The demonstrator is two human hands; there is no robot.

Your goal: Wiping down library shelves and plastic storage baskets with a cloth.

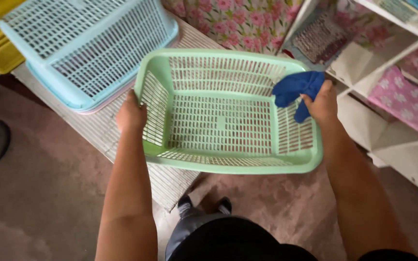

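A low white slatted bench [122,140] stands on the brownish floor [39,203], and a white shelf unit [388,130] is at the right side. On the bench lies a stack of light blue plastic mesh baskets [88,48]. A pale green rectangular plastic mesh basket [228,111] is held in the air over the bench edge. The left hand [130,113] grips its left rim. The right hand [321,104] clasps the right rim together with a crumpled dark blue cloth [297,92].
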